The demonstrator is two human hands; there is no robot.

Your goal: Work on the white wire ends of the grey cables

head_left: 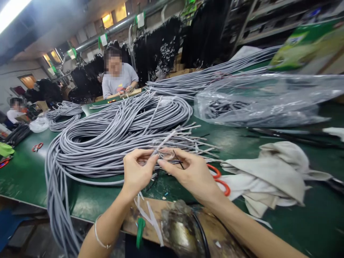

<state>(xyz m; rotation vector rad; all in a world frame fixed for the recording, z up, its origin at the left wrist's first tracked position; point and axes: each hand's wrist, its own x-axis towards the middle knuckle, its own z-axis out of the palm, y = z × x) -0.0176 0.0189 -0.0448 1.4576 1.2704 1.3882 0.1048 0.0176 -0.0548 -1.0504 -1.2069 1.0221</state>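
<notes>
My left hand [138,170], with a thin bracelet on its wrist, pinches the end of a grey cable [157,154] between thumb and fingers. Close beside it, my right hand [192,173] is closed on thin, loose wire strands [167,154] at that cable end. A short black strand crosses the right fingers. Behind both hands lies a large bundle of grey cables [88,143], looped on the green table, with pale stripped ends [199,141] fanning out to the right. Whitish strips [150,216] hang below my left hand.
Red-handled scissors [224,186] lie beside a crumpled pale cloth [274,172] at right. A clear plastic bag [258,104] with dark parts sits behind. A stained board [145,215] with a metal device [181,233] is below my hands. A co-worker [118,77] sits across the table.
</notes>
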